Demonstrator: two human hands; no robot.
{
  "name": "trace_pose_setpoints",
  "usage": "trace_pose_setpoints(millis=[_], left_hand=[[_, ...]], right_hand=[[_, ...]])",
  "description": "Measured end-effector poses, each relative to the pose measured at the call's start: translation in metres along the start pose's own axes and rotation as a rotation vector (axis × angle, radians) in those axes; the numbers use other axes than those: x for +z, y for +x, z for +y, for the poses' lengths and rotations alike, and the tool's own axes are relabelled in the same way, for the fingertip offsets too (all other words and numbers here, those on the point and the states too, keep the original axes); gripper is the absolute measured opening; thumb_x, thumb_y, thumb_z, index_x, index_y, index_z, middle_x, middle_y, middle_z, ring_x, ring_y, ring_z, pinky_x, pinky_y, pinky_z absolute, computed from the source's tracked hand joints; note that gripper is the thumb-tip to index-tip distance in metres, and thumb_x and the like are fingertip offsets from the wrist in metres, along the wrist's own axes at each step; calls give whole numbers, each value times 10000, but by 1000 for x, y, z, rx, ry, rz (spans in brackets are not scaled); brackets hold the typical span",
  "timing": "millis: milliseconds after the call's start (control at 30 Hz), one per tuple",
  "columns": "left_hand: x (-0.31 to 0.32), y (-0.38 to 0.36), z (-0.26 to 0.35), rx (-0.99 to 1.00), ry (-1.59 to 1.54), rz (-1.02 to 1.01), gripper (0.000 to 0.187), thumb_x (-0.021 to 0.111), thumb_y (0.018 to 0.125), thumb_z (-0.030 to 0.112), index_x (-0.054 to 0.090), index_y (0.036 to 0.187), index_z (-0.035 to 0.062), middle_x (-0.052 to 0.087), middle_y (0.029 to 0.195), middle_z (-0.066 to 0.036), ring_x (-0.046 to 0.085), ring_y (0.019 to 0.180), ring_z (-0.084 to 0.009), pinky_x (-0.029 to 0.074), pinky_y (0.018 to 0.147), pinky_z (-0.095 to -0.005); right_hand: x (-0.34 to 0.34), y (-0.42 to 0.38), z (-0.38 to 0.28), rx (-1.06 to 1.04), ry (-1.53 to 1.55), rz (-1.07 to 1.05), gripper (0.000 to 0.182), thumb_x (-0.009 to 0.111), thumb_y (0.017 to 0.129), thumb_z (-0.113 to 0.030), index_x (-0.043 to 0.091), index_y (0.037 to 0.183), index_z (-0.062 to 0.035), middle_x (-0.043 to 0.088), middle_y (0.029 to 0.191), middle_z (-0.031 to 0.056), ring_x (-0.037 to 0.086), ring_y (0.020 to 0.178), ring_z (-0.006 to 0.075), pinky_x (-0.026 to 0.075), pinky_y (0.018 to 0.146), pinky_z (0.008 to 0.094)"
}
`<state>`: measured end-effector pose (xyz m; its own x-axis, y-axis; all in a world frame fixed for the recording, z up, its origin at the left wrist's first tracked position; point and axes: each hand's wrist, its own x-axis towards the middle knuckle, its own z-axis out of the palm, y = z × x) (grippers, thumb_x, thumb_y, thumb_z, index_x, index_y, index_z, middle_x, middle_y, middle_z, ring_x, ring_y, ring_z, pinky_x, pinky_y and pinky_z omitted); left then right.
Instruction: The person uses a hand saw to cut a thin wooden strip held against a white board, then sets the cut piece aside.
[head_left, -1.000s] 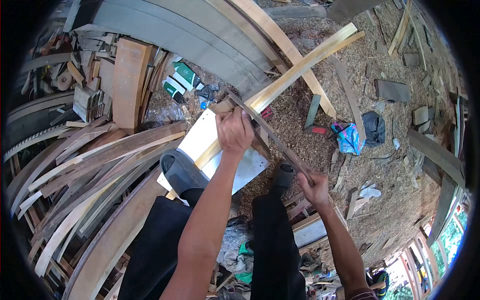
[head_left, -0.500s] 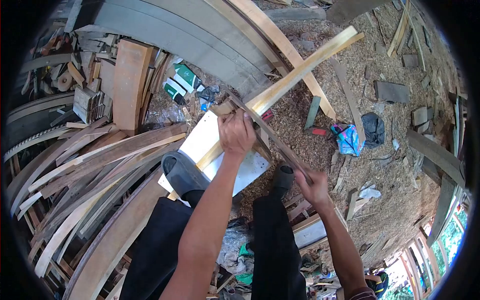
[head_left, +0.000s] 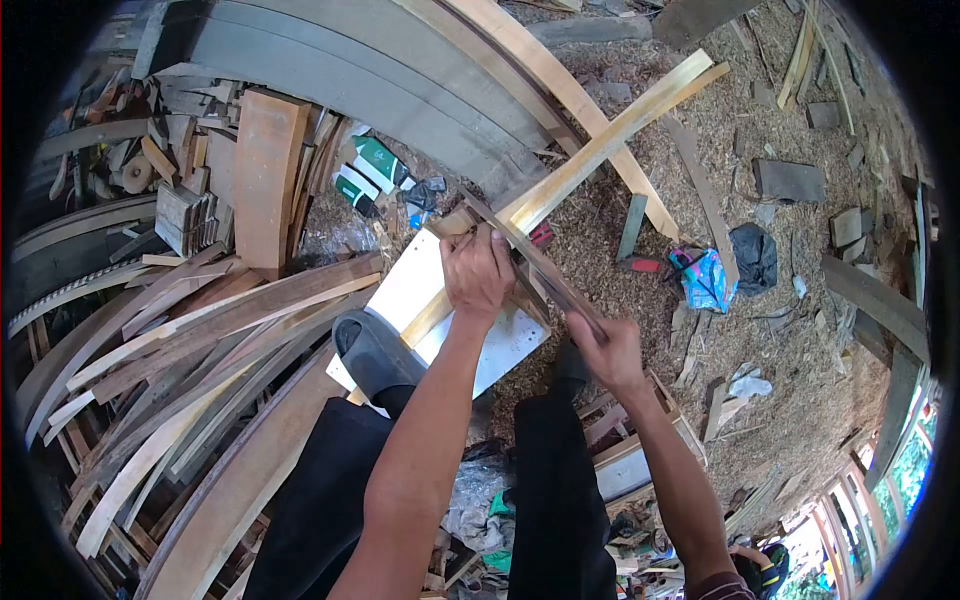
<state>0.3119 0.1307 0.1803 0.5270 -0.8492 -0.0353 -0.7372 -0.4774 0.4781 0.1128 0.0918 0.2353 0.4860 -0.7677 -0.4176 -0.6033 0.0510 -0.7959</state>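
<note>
My left hand (head_left: 473,268) is closed around a pale wooden strip (head_left: 610,142), which runs from upper right down under the hand and across a white board (head_left: 487,352). My right hand (head_left: 606,352) is wrapped around the near end of a long, narrow brown saw (head_left: 548,268). The saw crosses the strip right beside my left fingers; its cutting edge is hidden from above. My left foot in a dark sandal (head_left: 372,352) presses on the board near the strip's lower end. The other foot is on the ground, partly covered by my trouser leg.
Curved planks (head_left: 200,385) are heaped on the left, near an upright brown board (head_left: 268,180). Large grey boards (head_left: 370,85) lie ahead. Green-and-white boxes (head_left: 378,160), a blue-pink packet (head_left: 704,278) and a black bag (head_left: 752,258) rest on wood shavings. A wooden box (head_left: 640,470) stands near my right leg.
My right hand has pushed the saw forward and up-left, closer to my left hand. The left hand keeps its hold on the strip. The whole view has shifted slightly.
</note>
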Motion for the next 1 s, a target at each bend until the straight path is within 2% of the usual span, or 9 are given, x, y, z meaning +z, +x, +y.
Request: trace_pose_setpoints(millis=[267, 367, 433, 567, 600, 733, 867, 933, 1000], left_hand=[[0, 1, 4, -7, -34, 64, 225, 429, 918, 158, 580, 845, 7, 606, 689, -175, 585, 730, -346, 357, 838, -418], [-1, 0, 4, 7, -39, 69, 202, 449, 886, 153, 570, 848, -5, 596, 778, -178, 563, 818, -341, 355, 850, -429], [-3, 0, 5, 38, -19, 85, 163, 477, 840, 135, 560, 850, -5, 563, 903, -187, 522, 930, -343, 350, 873, -440], [-6, -7, -3, 65, -24, 96, 240, 516, 776, 120, 583, 943, -38, 496, 1079, -203, 445, 1046, -358, 315, 938, -469], [-3, -11, -12, 67, -60, 112, 296, 530, 746, 113, 597, 987, -45, 466, 1146, -222, 415, 1075, -374, 296, 958, -479], [-28, -30, -40, 31, 45, 194, 253, 559, 801, 125, 621, 1020, 17, 433, 1248, -193, 377, 1148, -343, 257, 986, -483], [-25, -22, -46, 17, 29, 197, 302, 533, 819, 90, 548, 1115, 28, 403, 1285, -206, 363, 1176, -363, 238, 1005, -490], [-23, -14, -48, -47, 3, 276, 305, 517, 832, 79, 525, 1131, 19, 399, 1291, -213, 361, 1187, -367, 234, 1006, -499], [-21, -5, -52, -202, -49, 439, 291, 453, 897, 101, 463, 1166, -9, 395, 1300, -237, 359, 1221, -376, 220, 1032, -513]], right_hand=[[-11, -19, 14, -4, -78, -21, 276, 678, 859, -210, 670, 733, 36, 487, 474, 143, 489, 378, 190, 380, 421, 333], [14, 21, -30, -113, 6, 102, 336, 673, 866, -240, 650, 683, 40, 476, 468, 141, 419, 367, 179, 361, 410, 343], [19, 31, -41, 39, -16, 1, 387, 664, 873, -280, 640, 653, 39, 483, 474, 159, 447, 368, 182, 374, 418, 361], [30, 22, -39, -142, -62, 55, 410, 655, 876, -312, 643, 652, 31, 507, 511, 168, 562, 426, 298, 407, 449, 392], [32, 21, -43, -41, -47, 27, 409, 659, 869, -306, 625, 634, 27, 513, 527, 166, 551, 451, 342, 413, 455, 407], [55, 23, -53, -250, -15, -8, 422, 663, 863, -295, 586, 602, 27, 517, 535, 178, 537, 453, 348, 416, 454, 410], [68, 21, -62, -190, -16, -29, 418, 661, 865, -293, 588, 608, 29, 506, 518, 188, 524, 450, 362, 407, 446, 407], [71, 27, -60, -154, 43, -8, 446, 631, 899, -316, 620, 657, 59, 395, 443, 54, 375, 427, 94, 306, 406, 328], [68, 34, -61, -97, 54, -33, 460, 616, 910, -323, 619, 654, 58, 385, 448, 24, 359, 445, 77, 285, 406, 319]])
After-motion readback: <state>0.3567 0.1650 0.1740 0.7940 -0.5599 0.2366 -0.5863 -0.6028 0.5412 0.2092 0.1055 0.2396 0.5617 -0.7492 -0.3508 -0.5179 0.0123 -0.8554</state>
